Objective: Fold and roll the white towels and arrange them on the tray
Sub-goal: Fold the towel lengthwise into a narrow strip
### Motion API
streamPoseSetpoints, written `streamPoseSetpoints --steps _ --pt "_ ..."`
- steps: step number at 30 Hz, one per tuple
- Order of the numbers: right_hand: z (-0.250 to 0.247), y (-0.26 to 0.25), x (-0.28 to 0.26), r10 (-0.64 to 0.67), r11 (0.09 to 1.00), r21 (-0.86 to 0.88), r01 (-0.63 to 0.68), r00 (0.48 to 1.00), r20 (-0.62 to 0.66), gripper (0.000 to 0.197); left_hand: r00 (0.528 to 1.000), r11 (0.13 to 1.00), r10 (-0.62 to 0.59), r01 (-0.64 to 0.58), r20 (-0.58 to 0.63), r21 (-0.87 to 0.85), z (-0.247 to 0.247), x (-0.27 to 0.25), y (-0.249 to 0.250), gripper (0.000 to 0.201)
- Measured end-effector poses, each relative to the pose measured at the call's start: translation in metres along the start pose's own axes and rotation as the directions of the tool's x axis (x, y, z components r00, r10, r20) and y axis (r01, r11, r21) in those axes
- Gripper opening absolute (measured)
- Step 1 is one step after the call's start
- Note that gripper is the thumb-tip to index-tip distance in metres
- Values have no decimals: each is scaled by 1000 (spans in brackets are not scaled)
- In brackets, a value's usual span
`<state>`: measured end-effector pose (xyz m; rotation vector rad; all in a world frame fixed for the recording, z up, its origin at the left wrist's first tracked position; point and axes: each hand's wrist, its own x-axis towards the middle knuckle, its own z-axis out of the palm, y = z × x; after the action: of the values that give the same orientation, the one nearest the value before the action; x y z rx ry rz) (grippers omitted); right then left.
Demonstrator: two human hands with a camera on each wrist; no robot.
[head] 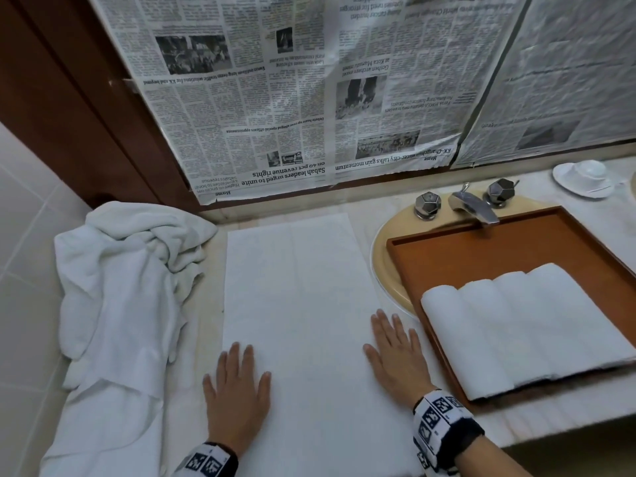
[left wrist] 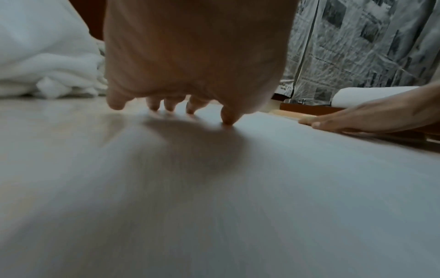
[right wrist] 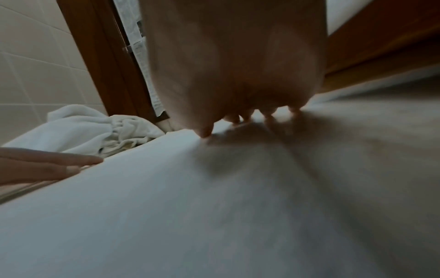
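A white towel lies folded into a long flat strip on the counter, running away from me. My left hand lies flat on its near left part, fingers straight and spread. My right hand lies flat along its right edge. Both wrist views show the palms pressed low over the blurred towel surface. To the right, a brown wooden tray holds several rolled white towels side by side.
A heap of crumpled white towels lies on the left of the counter and hangs over its front. The tray rests over a beige sink with a chrome tap. A white cup and saucer stand far right. Newspaper covers the wall behind.
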<state>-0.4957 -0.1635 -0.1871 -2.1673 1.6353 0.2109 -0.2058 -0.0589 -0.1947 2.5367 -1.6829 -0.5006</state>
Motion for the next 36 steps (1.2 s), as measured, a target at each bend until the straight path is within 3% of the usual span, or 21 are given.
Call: streamPoseSetpoints --steps 2,4,8,11,16,24,29,32,36 --pt "-8 3 3 72 996 52 -70 997 -22 90 1000 1000 30 -30 -7 -2 -17 24 11 71" --pt "-15 -2 10 129 991 46 -124 983 -128 83 991 989 127 -130 -42 -72 -29 56 32 71" --pt "-21 -15 35 196 980 89 -176 925 -326 25 973 952 231 -229 -14 -203 -48 130 103 64" --pt "-27 -19 55 240 969 140 -203 907 -346 29 952 916 305 -291 8 -278 -50 182 156 48" --pt "-27 -15 76 262 962 189 -199 870 -418 34 921 909 383 -361 74 -208 -41 236 218 39" --pt "-24 -15 89 307 943 257 -212 853 -422 35 958 965 259 -252 123 -65 -32 271 255 48" --pt "-29 -16 88 333 916 345 -206 870 -364 28 967 976 213 -202 143 -84 -36 275 266 25" --pt "-36 -16 84 395 861 449 -240 870 -294 11 975 961 160 -119 152 -248 -38 273 262 20" --pt "-46 -8 79 409 717 677 -165 886 -217 10 981 869 116 -24 157 -495 -44 272 247 24"
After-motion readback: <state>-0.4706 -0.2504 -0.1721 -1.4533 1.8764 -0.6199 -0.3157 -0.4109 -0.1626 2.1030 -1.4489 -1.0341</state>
